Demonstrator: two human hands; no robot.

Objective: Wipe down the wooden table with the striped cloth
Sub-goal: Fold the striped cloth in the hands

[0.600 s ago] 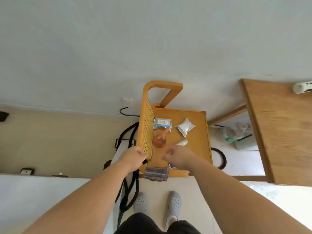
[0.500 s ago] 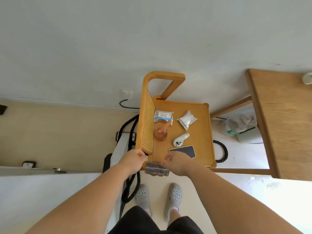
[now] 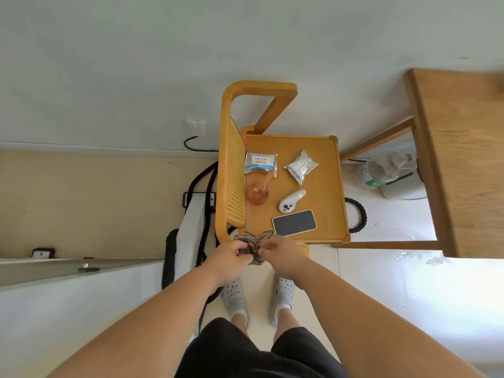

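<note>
Left hand (image 3: 230, 257) joins right hand (image 3: 281, 255), one cloth (image 3: 253, 238) gripped

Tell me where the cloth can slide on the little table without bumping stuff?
Bare wood on the wooden table runs along its right rim, beside the silver pouch and phone, plus a thin strip behind the wipes packet. Crowded: the left and middle, with the glass and white controller.

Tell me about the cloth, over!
Left grip, right grip pinch striped cloth at wooden table edge. No wiping yet. Phone, remote, glass, wipes pack, foil pack obstruct.
</note>
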